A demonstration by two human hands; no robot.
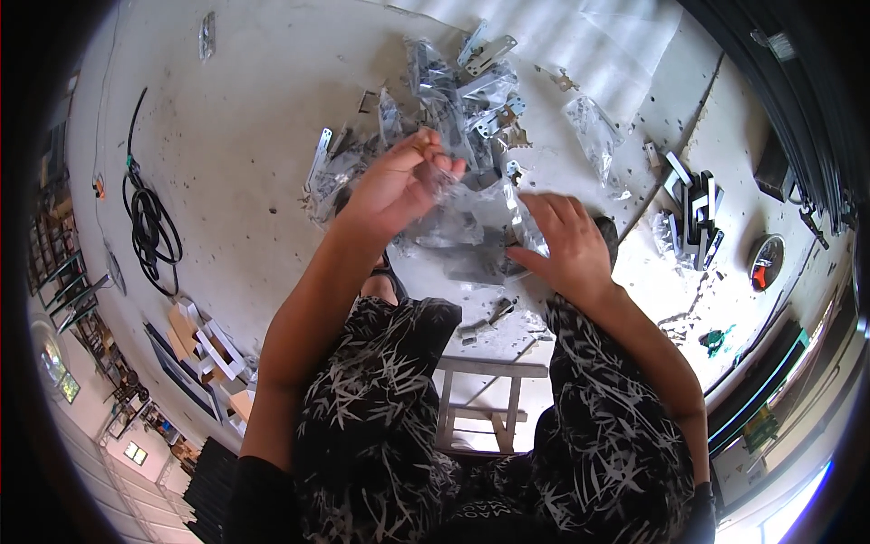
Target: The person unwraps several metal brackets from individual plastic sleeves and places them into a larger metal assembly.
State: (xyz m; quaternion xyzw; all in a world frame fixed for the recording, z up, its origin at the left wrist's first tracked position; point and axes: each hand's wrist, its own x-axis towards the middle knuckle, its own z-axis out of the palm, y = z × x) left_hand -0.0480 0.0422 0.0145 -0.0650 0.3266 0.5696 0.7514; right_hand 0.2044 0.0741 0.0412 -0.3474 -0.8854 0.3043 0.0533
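Over a pile of bagged metal parts, my left hand is closed, with its fingers pinching crinkled clear plastic. My right hand has its thumb and fingers closed round the edge of a clear plastic bag, which seems to hold a narrow metal piece. Whether both hands grip the same bag I cannot tell. Beneath and beyond them lie several clear bags with grey metal parts. Loose metal brackets with holes lie on top, and another bracket leans at the pile's left.
A coiled black cable lies at left. Stacked black and silver pieces sit at right, near a round dish with something red in it. A flat plastic bag lies beyond my right hand. A wooden stool stands between my knees.
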